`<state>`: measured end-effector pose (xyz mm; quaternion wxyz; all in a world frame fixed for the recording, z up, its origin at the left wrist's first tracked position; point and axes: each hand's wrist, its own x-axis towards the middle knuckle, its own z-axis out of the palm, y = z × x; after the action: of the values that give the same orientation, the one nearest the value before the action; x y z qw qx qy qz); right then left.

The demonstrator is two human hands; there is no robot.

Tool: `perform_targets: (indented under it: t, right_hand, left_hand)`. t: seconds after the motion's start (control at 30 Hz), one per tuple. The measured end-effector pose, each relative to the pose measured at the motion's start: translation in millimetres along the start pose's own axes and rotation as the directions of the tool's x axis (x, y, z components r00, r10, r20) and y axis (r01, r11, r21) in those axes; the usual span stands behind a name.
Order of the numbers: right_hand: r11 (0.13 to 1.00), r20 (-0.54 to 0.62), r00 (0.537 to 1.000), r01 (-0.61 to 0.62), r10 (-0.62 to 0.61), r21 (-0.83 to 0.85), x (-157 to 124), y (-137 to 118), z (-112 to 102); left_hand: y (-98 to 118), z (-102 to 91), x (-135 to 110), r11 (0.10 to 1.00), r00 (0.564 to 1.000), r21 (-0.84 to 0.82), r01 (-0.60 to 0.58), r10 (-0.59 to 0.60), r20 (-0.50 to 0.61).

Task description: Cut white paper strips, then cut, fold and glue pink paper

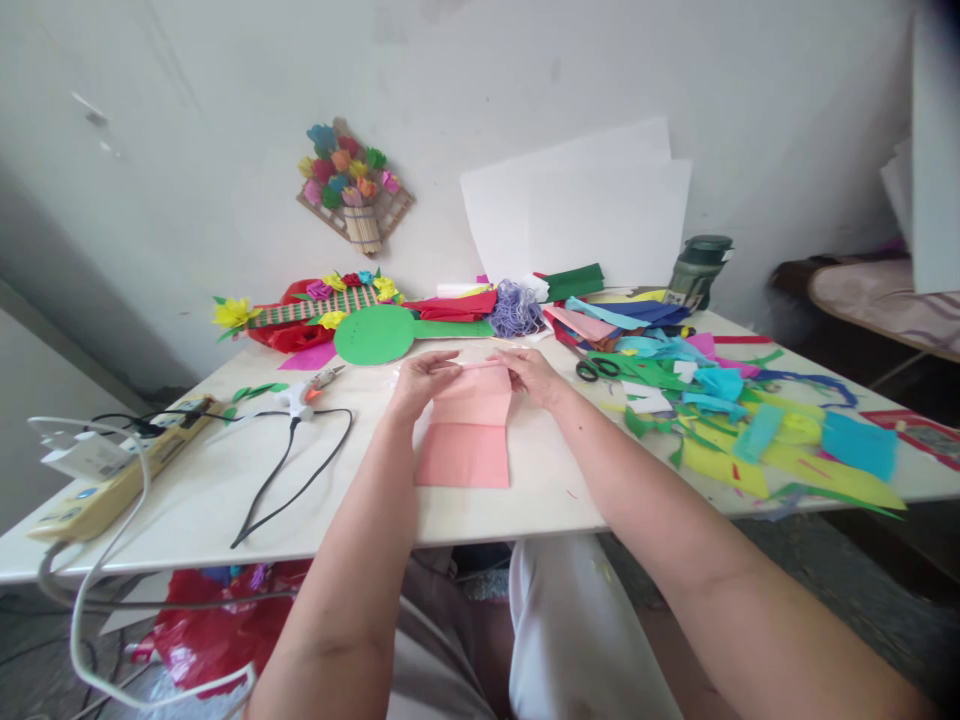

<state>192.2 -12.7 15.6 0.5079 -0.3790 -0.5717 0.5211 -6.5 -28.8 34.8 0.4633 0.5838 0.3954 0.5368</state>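
A pink sheet of paper [466, 432] lies on the white table [225, 490] in front of me, its far edge rolled up. My left hand [421, 380] pinches the left end of that rolled edge. My right hand [531, 376] pinches the right end. Both hands have their fingers closed on the paper's far edge. A green paddle-shaped cutout [379, 334] lies just beyond the hands.
A glue gun [306, 394] with a black cord and a power strip [112, 470] lie at the left. Black scissors [597, 369] and several coloured paper scraps [735, 420] cover the right. White sheets [592, 215] lean against the wall beside a dark bottle [696, 270].
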Motion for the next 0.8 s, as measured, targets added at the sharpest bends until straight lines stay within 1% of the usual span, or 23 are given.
perform_targets:
  t: [0.13,0.4,0.53,0.8]
  right_hand:
    - [0.998,-0.001,1.000,0.019,-0.019,-0.059,0,1,1]
    - [0.998,-0.064,0.998,0.018,-0.022,-0.058,1,2,3]
    - [0.999,-0.074,0.997,0.014,-0.018,-0.048,1,2,4]
    - [0.998,-0.061,0.998,0.020,-0.024,-0.063,0,2,5]
  left_hand:
    - [1,1.6,-1,1.000,1.000,0.006,0.007,-0.007,0.001]
    - [1,5.4,-2,0.999,1.000,0.052,-0.001,0.002,-0.022]
    - [-3,2.8,1,0.998,0.999,0.063,0.005,-0.003,-0.037]
    - [-11,-3.1,6,1.000,0.999,0.016,-0.002,0.003,-0.053]
